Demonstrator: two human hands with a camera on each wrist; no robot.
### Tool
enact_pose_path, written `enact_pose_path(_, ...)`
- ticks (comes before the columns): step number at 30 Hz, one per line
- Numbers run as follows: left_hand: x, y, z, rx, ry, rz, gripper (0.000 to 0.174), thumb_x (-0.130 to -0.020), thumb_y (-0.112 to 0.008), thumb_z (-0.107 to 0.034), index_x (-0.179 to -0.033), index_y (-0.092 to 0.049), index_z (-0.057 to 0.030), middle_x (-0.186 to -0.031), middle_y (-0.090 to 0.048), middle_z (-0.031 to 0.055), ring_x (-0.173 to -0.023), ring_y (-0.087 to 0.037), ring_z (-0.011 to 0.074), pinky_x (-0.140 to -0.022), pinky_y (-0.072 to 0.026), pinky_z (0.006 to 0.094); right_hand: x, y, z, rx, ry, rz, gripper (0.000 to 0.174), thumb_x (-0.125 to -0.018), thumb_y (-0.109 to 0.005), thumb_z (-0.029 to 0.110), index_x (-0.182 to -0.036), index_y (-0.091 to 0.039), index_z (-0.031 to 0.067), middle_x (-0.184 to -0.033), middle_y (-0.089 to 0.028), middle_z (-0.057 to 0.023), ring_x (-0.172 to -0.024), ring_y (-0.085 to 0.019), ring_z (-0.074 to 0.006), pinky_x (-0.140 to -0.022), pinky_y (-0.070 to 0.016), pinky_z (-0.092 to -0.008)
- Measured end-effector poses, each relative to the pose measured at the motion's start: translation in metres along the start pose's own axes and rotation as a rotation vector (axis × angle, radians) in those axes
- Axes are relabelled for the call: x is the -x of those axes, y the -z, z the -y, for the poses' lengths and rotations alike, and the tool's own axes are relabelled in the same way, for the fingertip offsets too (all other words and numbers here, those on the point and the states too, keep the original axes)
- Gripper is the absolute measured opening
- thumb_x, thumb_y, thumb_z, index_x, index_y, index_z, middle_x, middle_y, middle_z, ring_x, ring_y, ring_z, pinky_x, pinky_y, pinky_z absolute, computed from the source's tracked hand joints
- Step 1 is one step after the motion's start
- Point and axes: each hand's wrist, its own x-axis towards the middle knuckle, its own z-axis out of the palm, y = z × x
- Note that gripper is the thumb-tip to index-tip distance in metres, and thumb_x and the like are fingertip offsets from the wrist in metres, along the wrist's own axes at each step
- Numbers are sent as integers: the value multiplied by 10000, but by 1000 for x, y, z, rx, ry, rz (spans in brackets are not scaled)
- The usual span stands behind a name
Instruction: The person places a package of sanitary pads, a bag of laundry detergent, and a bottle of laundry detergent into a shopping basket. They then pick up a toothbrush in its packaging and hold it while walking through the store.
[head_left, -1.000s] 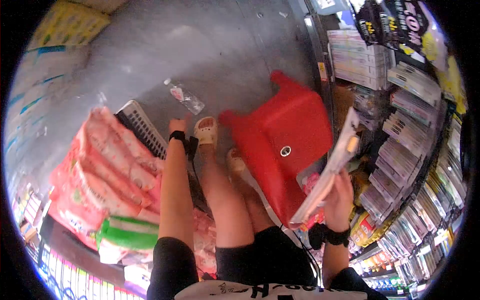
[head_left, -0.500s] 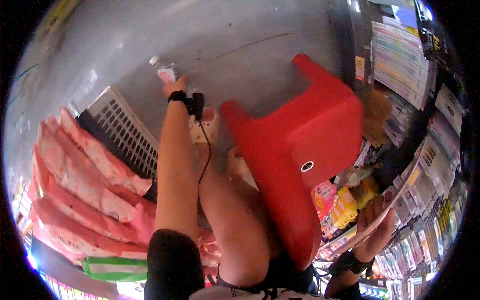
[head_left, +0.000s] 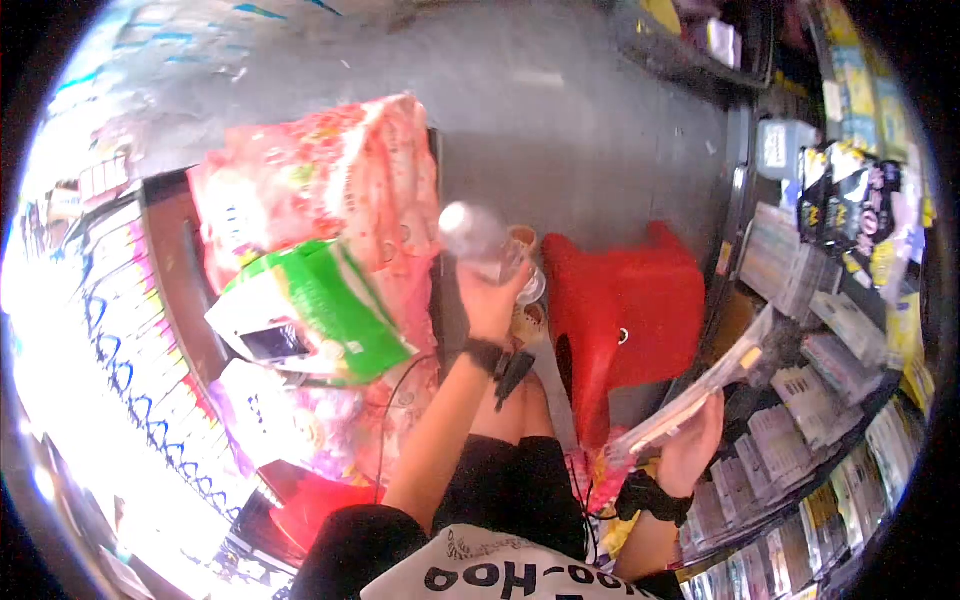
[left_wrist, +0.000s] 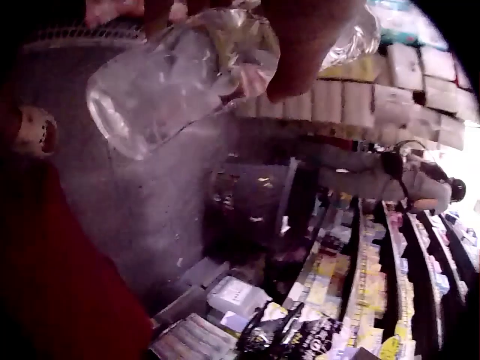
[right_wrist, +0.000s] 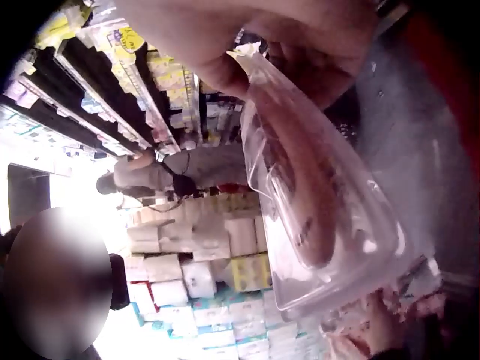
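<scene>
A clear plastic bottle (head_left: pixel 475 240) with a pale cap is gripped by my left hand (head_left: pixel 490 305), fingers wrapped round its body. In the left wrist view the bottle (left_wrist: pixel 150 97) lies sideways under the fingers, its round base toward the left. My right hand (head_left: pixel 690 450) holds a flat clear plastic package (head_left: pixel 695 390) from underneath, thumb and fingers at its edge. Seen from the right wrist, this package (right_wrist: pixel 352 240) has a moulded clear shell with a long brownish shape showing in it. A red plastic stool (head_left: pixel 640 320) lies tipped over between the two hands.
Pink packs (head_left: pixel 330 170) and a green pack (head_left: pixel 340 310) are piled left of my left hand. Shelves of hanging packaged goods (head_left: pixel 790 400) curve along the right. Grey floor (head_left: pixel 600 150) stretches ahead. A person (left_wrist: pixel 427 184) stands farther down the aisle.
The bottle lay on the floor; my left hand reached down, took hold of it and has raised it toward me. My right hand keeps the package. The head view has swung leftward.
</scene>
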Motion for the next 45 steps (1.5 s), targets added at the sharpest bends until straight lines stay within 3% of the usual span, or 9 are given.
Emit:
enact_pose_path(12, -5, 257, -100, 132, -182, -812, 515, -680, -706, -137, -1095, -469, 54, -1074, -534, 123, -957, -497, 212, -871, -372, 326, 103, -56, 61, -33, 11, 352, 236, -878, -461, 222, -1031, -433, 45, -978, -497, -22, -931, -471, -127, -807, -352, -297)
enact_pose_path(19, -49, 380, -52, 96, -119, -1206, 613, -615, -768, -224, -1066, -477, 72, -1091, -532, 157, -932, -533, 246, -837, -414, 337, 125, -86, 66, 39, 72, 364, 241, -872, -469, 211, -1032, -443, 32, -998, -500, -26, -934, -474, -127, -819, -350, -288)
enact_pose_path(24, -70, 427, 21, 343, 235, -1359, 647, -602, -778, -211, -1107, -444, 18, -1081, -530, 149, -902, -542, 223, -773, -447, 299, 136, -106, 60, 99, 64, 372, 229, -871, -471, 188, -1037, -443, 32, -996, -508, -24, -927, -481, -126, -812, -361, -284)
enact_pose_path(26, -73, 436, 36, 496, 71, -1235, 708, -562, -800, -256, -1106, -446, 28, -1072, -538, 150, -869, -552, 242, -741, -457, 331, 139, -111, 59, 85, 48, 390, 217, -871, -467, 172, -1035, -444, 31, -978, -515, -27, -911, -493, -126, -787, -378, -280)
enact_pose_path(30, -99, 468, 92, 241, 477, -1335, 693, -527, -803, -380, -993, -534, 57, -942, -596, 153, -758, -573, 267, -698, -467, 361, 145, -116, 63, 89, 65, 392, 237, -863, -479, 159, -1046, -434, 15, -945, -528, -52, -866, -518, -143, -766, -403, -285)
enact_pose_path(31, -89, 460, 54, 159, 817, -1144, 690, -521, -766, -500, -864, -574, 67, -826, -616, 139, -642, -565, 272, -602, -469, 376, 148, -117, 66, 93, 67, 391, 240, -864, -476, 162, -1046, -431, 12, -939, -525, -53, -865, -520, -148, -754, -412, -292)
enact_pose_path(33, -76, 439, 17, 115, 798, -1060, 740, -520, -666, -662, -732, -582, 42, -721, -608, 113, -551, -535, 261, -536, -455, 371, 146, -113, 69, 65, 83, 380, 237, -860, -483, 172, -1031, -432, 16, -925, -517, -49, -847, -522, -141, -741, -417, -287)
enact_pose_path(36, -111, 479, 119, -206, 1081, -745, 782, -576, -526, -747, -797, -594, 0, -819, -588, 111, -711, -566, 256, -673, -457, 399, 150, -112, 86, 3, 142, 349, 229, -854, -495, 181, -1010, -438, 23, -896, -515, -35, -786, -522, -115, -697, -423, -261)
enact_pose_path(45, -79, 335, -3, -402, 371, -705, 536, -656, -537, -515, -902, -551, -39, -815, -551, 89, -712, -525, 228, -639, -434, 384, 179, -45, 126, -59, 183, 252, 229, -836, -523, 162, -998, -438, 24, -874, -550, -58, -771, -554, -121, -680, -457, -264)
